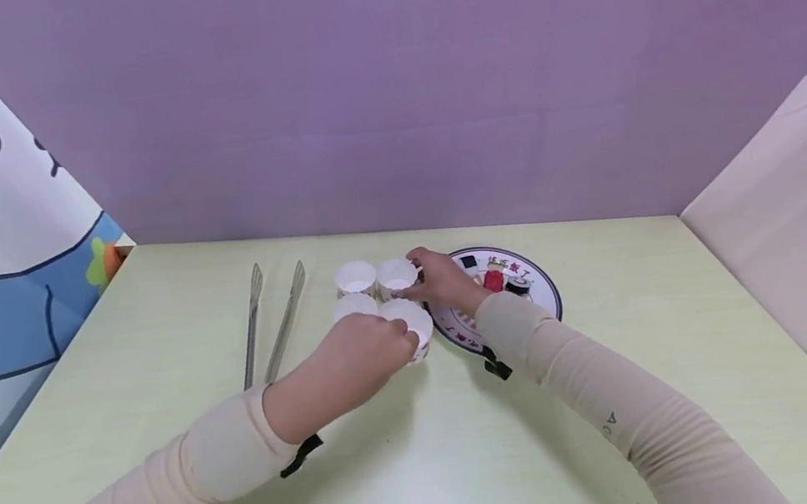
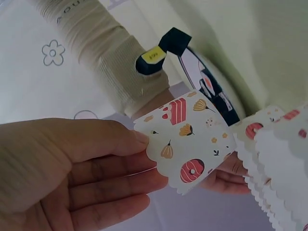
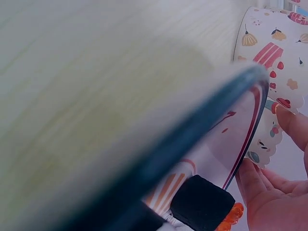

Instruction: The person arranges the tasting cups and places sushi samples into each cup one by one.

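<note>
Four-square together stand several white paper cake cups with scalloped rims and printed sweets. My left hand point(image 1: 357, 363) pinches the rim of the front right cup point(image 1: 404, 315) between thumb and fingers; its printed side point(image 2: 190, 130) shows in the left wrist view. Around the back right cup point(image 1: 396, 272) my right hand point(image 1: 446, 280) grips with spread thumb and fingers, its fingertips partly hidden behind the cup. The back left cup point(image 1: 356, 275) and front left cup point(image 1: 354, 305) stand beside these; the left hand partly covers the front left one.
Just right of the cups, a round dark-rimmed plate point(image 1: 546, 289) bears several sushi pieces, including a red-topped one point(image 1: 493, 279) and a black-wrapped roll point(image 1: 518, 285). Metal tongs point(image 1: 284, 330) lie left of the cups, partly under the left forearm. A purple backdrop point(image 1: 387, 119) borders the table's far edge.
</note>
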The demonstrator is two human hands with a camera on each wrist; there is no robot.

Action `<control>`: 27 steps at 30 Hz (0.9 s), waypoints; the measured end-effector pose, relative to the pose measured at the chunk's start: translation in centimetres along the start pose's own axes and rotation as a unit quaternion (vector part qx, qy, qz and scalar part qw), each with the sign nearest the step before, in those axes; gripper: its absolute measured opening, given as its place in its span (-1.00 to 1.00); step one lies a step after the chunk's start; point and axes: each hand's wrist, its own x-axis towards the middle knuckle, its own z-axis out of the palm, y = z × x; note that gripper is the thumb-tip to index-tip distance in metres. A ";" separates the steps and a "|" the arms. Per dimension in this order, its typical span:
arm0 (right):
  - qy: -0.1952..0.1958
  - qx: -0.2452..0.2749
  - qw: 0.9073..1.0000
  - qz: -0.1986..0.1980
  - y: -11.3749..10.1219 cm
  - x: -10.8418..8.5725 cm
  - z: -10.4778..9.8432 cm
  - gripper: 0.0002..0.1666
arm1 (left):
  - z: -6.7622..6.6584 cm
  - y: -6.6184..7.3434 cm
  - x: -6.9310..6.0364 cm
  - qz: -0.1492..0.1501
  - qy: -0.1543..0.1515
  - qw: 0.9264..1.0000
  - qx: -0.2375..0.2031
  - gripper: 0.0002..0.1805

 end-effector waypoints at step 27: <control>-0.005 0.016 1.000 -0.002 0.1 -0.1 0.1 -0.17 | 2.4 2.1 -1.1 0.012 -0.058 0.998 -0.009 -0.73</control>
